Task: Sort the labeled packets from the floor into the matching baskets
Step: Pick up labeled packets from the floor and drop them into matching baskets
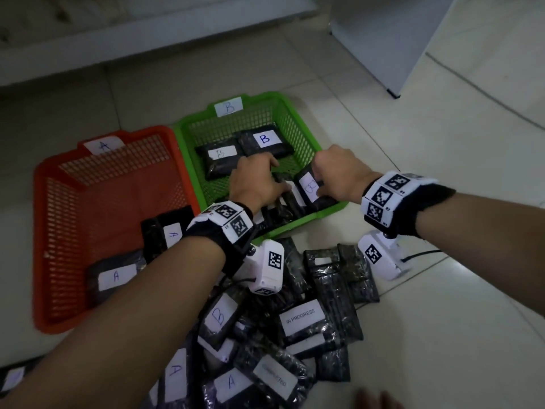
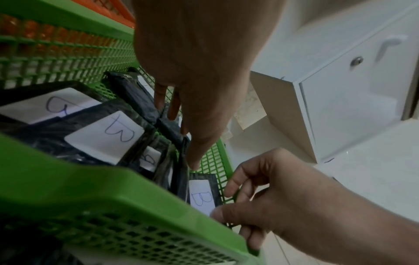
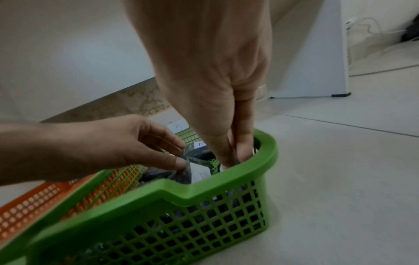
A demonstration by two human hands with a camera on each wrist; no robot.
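The person's left hand [image 1: 256, 180] and right hand [image 1: 339, 169] both reach into the green plastic mesh basket [image 1: 300, 125] tagged B, which sits on the tiled floor [image 1: 442, 290] touching the orange plastic mesh basket [image 1: 44, 231] tagged A. The right hand pinches between thumb and fingers a black plastic packet with a white B label [image 1: 309, 187], standing it on edge by the near right wall. The left hand pinches the top edges of upright dark packets [image 1: 283, 199] just beside it.

The packets look light and soft: thin crinkly film over loose dark filling, likely to sag and slip when lifted by a corner. The glossy film seems slick, so a pinch across the sealed top edge, or a flat grip over the label, should hold best. They do not look fragile.

Counts from the head view: two baskets. In the green one, two B packets [image 1: 262, 140] lie flat at the back, and several stand on edge at the front, their number unclear. In the orange one, two A packets [image 1: 115, 276] lie near the front. On the floor, a loose heap of packets [image 1: 309, 320] remains, well over ten, with labels reading A, B, "IN PROGRESS" and one too blurred to be sure of.
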